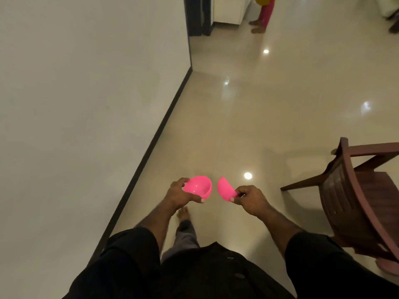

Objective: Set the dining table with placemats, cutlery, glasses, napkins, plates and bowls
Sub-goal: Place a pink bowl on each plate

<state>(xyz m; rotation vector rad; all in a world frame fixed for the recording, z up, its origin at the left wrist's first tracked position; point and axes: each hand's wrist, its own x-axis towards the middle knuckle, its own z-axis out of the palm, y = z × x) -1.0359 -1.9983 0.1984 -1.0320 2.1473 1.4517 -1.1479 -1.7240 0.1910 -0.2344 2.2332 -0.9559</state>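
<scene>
Bowls, two of them, bright pink plastic and both empty, are carried one in each hand above a glossy cream floor (280,108). The left hand (181,194) cups the left bowl (198,187), fingers (201,200) curled under its side, the hollow facing up. The right hand (251,200) pinches the right bowl (225,189) by its rim, tipped on edge. A wooden chair (354,197) stands right, cut off by the frame. Someone's legs (264,14) show far off.
</scene>
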